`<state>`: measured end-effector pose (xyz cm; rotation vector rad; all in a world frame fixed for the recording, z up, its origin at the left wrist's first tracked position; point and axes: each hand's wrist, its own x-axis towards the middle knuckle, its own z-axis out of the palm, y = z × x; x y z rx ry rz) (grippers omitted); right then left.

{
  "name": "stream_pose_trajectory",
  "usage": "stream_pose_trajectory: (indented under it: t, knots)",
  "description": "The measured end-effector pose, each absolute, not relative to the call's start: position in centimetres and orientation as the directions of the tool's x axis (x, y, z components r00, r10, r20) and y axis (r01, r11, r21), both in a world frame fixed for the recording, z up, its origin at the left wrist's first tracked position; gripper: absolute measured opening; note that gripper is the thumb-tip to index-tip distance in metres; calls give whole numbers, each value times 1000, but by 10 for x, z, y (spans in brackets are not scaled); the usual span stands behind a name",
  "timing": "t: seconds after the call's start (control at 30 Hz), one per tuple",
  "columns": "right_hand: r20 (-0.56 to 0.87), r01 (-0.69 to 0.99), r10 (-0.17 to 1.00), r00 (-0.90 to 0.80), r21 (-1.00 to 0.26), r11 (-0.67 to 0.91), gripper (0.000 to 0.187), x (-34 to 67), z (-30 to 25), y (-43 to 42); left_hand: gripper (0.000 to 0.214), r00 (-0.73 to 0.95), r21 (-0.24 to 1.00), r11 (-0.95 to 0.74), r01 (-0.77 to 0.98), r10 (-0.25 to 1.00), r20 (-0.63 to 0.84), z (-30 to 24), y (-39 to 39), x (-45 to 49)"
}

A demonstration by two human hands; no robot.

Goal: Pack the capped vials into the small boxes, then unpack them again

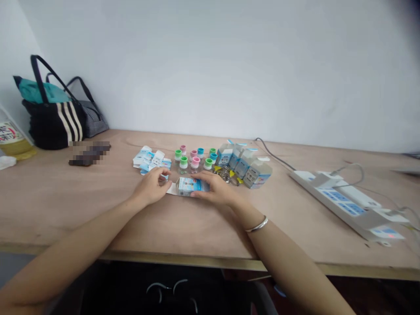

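Observation:
A small blue and white carton (189, 185) lies on its side on the wooden table (98, 210), its end flap open toward the left. My right hand (215, 188) is closed around its right part and holds it down. My left hand (151, 186) is at the open flap with fingers curled against it. Just behind stand several small bottles (194, 158) with green, pink and blue caps. A stack of flat unfolded cartons (150, 160) lies behind my left hand. Several assembled cartons (244, 164) stand to the right of the bottles.
A white power strip (348, 203) with cables lies on the right. At the far left stand a striped black bag (54, 118), a yellow-drink bottle (13, 140) and a dark blurred object (88, 153). Small yellow and metal pieces (226, 174) lie by the cartons.

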<state>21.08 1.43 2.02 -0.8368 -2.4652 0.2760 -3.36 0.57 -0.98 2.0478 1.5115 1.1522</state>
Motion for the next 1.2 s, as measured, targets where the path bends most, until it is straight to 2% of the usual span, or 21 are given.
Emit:
stream_pose_trajectory:
  t: [0.17, 0.33, 0.47, 0.57, 0.83, 1.2]
  knots:
    - [407, 504, 623, -668, -369, 781, 49, 209, 21, 13, 24, 33, 809, -268, 522, 955, 295, -10, 5, -35]
    - [415, 492, 623, -663, -385, 781, 49, 209, 23, 12, 32, 55, 861, -215, 462, 975, 214, -10, 3, -34]
    - [383, 488, 625, -680, -401, 776, 49, 209, 24, 12, 34, 48, 982, -43, 186, 998, 35, -6, 2, -30]
    - [374, 476, 618, -691, -408, 779, 50, 209, 24, 13, 31, 71, 998, 61, 26, 995, -63, -3, 2, -29]
    - [393, 462, 600, -697, -393, 795, 51, 207, 23, 11, 32, 199, 997, 77, 31, 977, -82, -2, -2, -27]
    - [393, 458, 595, -701, -391, 798, 51, 204, 24, 8, 33, 165, 999, -11, 43, 986, 4, -1, -6, -21]
